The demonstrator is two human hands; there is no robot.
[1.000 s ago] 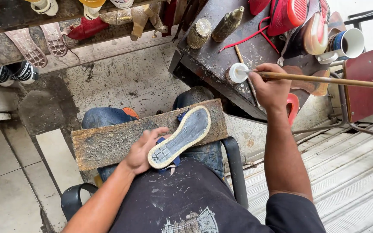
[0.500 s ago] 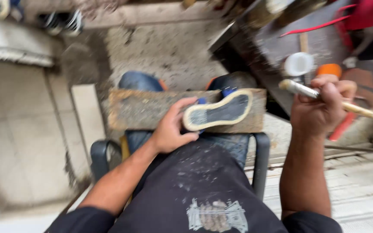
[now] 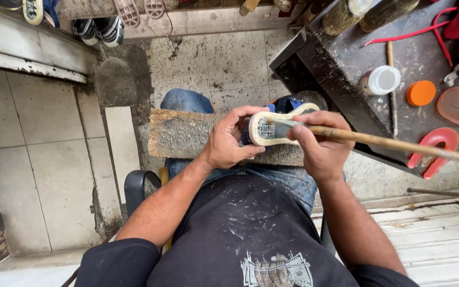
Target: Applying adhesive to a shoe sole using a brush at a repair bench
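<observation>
A shoe sole (image 3: 272, 130), cream-edged with a dark treaded middle, rests tread-up on a worn wooden board (image 3: 187, 134) laid across my lap. My left hand (image 3: 228, 139) grips the sole's left end and holds it against the board. My right hand (image 3: 317, 144) is closed on a long wooden-handled brush (image 3: 394, 142). The brush tip touches the middle of the sole. The handle runs off to the right edge of the view.
A dark workbench (image 3: 341, 79) at upper right carries a white jar (image 3: 381, 80), an orange lid (image 3: 421, 93), a red horseshoe-shaped piece (image 3: 435, 149) and red cord. Shoes (image 3: 101, 29) and soles lie along the far ledge. I sit on a chair with dark armrests (image 3: 136, 186).
My right hand came in from the bench with the brush and brought its tip onto the sole. My left hand shifted its grip on the sole. The view tilted down.
</observation>
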